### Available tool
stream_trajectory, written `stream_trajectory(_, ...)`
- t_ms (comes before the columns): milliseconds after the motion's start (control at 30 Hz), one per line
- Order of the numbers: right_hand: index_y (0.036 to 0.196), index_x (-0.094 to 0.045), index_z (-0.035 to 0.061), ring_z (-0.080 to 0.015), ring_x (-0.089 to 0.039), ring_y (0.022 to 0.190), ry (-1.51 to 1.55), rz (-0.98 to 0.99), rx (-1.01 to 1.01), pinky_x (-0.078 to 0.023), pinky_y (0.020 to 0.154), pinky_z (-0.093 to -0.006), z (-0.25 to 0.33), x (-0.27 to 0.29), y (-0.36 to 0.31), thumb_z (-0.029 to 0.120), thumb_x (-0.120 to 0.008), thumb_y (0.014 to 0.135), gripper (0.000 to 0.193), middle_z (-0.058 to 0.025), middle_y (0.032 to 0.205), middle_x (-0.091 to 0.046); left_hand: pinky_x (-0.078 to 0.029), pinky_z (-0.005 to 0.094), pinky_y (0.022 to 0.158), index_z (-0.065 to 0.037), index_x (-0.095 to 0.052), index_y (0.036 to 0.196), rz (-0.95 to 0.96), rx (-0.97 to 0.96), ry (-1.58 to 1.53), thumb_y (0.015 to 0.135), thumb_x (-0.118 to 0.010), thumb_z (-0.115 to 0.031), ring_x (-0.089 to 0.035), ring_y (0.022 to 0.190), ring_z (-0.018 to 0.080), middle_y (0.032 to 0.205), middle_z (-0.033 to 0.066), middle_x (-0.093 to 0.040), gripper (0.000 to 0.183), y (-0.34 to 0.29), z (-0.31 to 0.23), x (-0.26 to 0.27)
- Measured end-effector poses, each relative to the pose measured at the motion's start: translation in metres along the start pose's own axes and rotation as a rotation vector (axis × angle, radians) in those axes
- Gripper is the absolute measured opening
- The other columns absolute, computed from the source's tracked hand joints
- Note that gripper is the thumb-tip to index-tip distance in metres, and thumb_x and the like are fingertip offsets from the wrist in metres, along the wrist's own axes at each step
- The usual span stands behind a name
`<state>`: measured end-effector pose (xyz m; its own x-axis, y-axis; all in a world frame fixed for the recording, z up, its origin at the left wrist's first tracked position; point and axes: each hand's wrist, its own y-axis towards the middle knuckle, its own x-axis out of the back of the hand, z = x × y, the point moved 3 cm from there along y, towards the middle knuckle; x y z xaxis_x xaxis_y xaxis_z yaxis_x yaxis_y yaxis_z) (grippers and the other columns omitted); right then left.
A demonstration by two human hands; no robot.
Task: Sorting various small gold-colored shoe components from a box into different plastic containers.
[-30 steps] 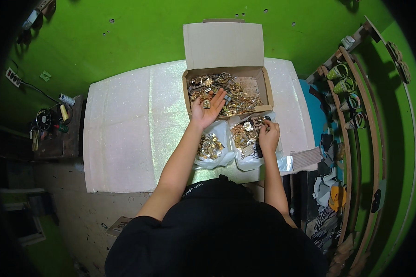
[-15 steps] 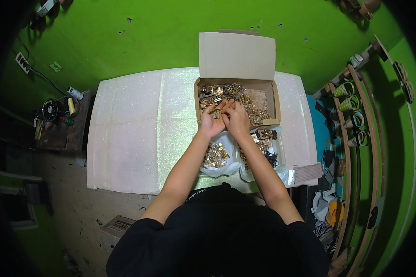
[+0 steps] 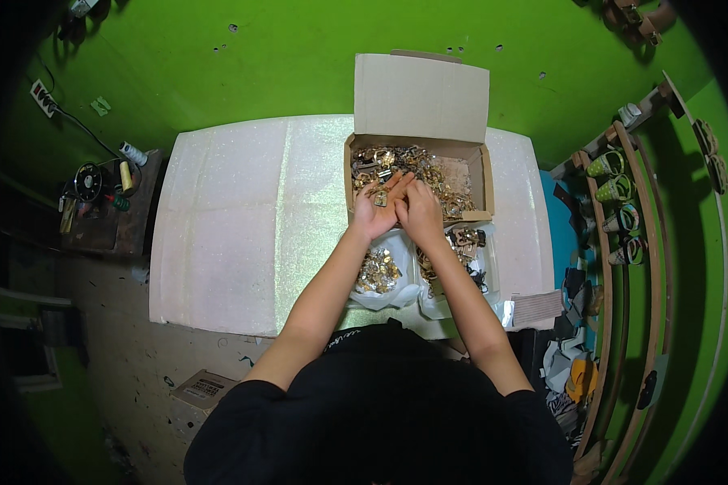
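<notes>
My left hand (image 3: 368, 215) is turned palm up over the near side of an open cardboard box (image 3: 487, 182), its fingers stretched toward the far side. On it rests a small square metal buckle (image 3: 380, 198). Right beside it, my right hand (image 3: 421, 208) is closed, its fingers bent in against the left fingers. Whatever the right fingers pinch is hidden. A heap of gold and silver metal buckles and fittings (image 3: 433, 174) fills much of the box below both hands.
Nearer me sit a white plastic bag of small metal pieces (image 3: 378, 271) and a white tray (image 3: 489, 279) with brown and black fittings. The box lid (image 3: 421, 99) stands up at the back. A shelf rack with sandals (image 3: 615, 187) is at the right; a small dark table (image 3: 105, 234) is at the left.
My right hand has shifted slightly to the right, and its fingers are more curled in. The buckle on my left hand shows more clearly. The whole view has moved a little.
</notes>
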<state>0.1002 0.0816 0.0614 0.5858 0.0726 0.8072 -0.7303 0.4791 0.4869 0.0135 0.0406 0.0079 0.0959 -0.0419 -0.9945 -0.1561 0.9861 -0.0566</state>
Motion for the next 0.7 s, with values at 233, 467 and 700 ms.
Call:
stream_trajectory(233,0.074,-0.057,-0.0004,-0.0200,-0.048,0.058,0.508,0.359,-0.192,-0.039,0.054,-0.0295,-0.005,0.017,-0.037,0.014,-0.060,0.070,0.016,-0.0097,0.071,-0.051,-0.028,0.0422,0.099,0.000,-0.039,0.120,0.040,0.046,0.008,0.085,-0.028,-0.030,-0.033,0.122,0.0259,0.129,0.0142,-0.038,0.047,-0.003,-0.002,0.000)
stream_trajectory(467,0.079,-0.059,-0.0004,-0.0202,-0.050,0.061,0.427,0.156,-0.186,-0.040,0.058,-0.0289,-0.005,0.032,-0.011,0.012,-0.060,0.072,0.014,-0.0099,0.074,-0.052,-0.031,0.0401,0.098,-0.001,-0.040,0.120,-0.049,-0.013,0.116,0.086,-0.026,-0.031,-0.037,0.119,0.0238,0.128,0.0146,-0.038,0.047,-0.002,0.000,-0.002)
stream_trajectory(700,0.083,-0.063,0.0074,-0.0263,-0.048,0.083,0.270,0.023,-0.009,-0.039,0.075,-0.0357,0.005,0.015,0.028,0.012,-0.063,0.067,0.017,-0.0087,0.082,-0.051,-0.039,0.0345,0.090,-0.002,-0.045,0.109,-0.102,-0.067,0.094,0.088,-0.029,-0.025,-0.050,0.099,0.0197,0.109,0.0116,-0.050,0.035,0.001,-0.005,0.019)
